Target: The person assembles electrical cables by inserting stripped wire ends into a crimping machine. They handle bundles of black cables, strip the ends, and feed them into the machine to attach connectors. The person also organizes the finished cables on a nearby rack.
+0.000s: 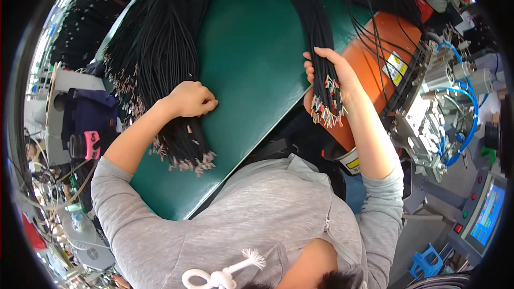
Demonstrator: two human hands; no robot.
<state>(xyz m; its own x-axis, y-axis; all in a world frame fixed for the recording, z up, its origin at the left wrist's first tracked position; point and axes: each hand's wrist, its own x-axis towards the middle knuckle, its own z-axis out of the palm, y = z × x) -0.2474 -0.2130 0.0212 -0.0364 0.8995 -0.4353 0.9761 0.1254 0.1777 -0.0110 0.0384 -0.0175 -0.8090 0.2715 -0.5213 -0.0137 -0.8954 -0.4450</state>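
My right hand (338, 73) is wrapped round the lower part of a bundle of black cables (316, 18). Their stripped ends, with small coloured wires (327, 112), hang below the fingers past the table's edge. My left hand (191, 99) rests on a thick pile of black cables (168, 48) on the left of the green table (251, 37). Its fingers are curled inward, and whatever may be inside them is hidden. Below that hand, the pile's coloured wire ends (193, 163) fan out on the tabletop.
An orange surface (348, 75) adjoins the table on the right, with loose black cables across it. Beyond it stands a metal machine (428, 123) with blue tubes. A lit screen (488, 214) and a blue stool (426, 261) are at lower right. A pink-and-black round object (85, 145) is at left.
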